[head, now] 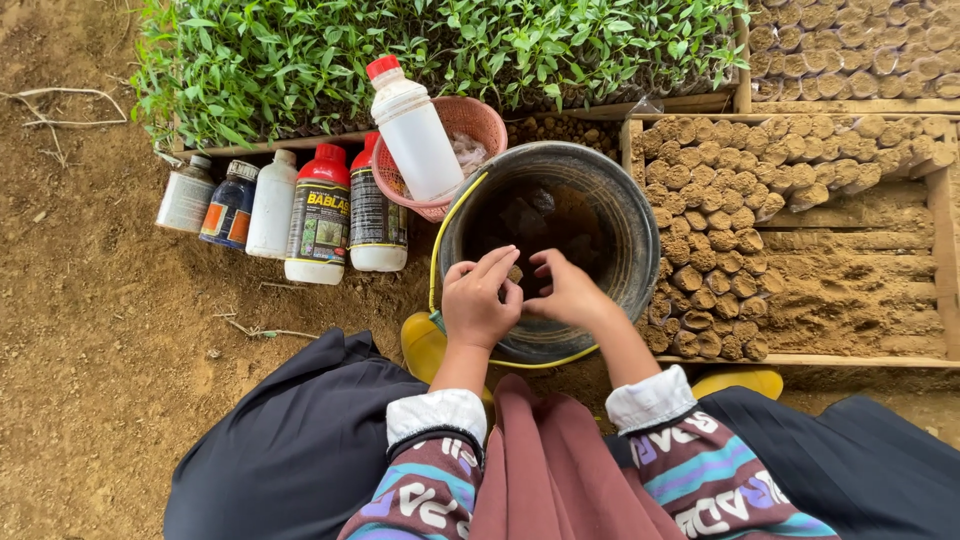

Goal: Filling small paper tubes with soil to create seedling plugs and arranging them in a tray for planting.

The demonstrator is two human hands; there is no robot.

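The bucket (640,215) is dark grey with a yellow handle, its inside filled with dark brown soil. To its left, a pinkish-red woven basket (480,118) holds a white bottle (415,135) with a red cap. Near the left, two red-capped bottles (320,215) carry black labels, beside a plain white bottle (272,205). Far off, the seedlings (420,45) are bright green. On the right, the soil plugs (715,215) are tan-brown. The sleeves (700,470) are maroon with teal, purple and white patterns and white cuffs.

An outdoor plant nursery on bare soil: a bed of green seedlings (440,50), wooden trays (940,230) packed with small soil plugs (710,240), and farm-chemical bottles (320,215).
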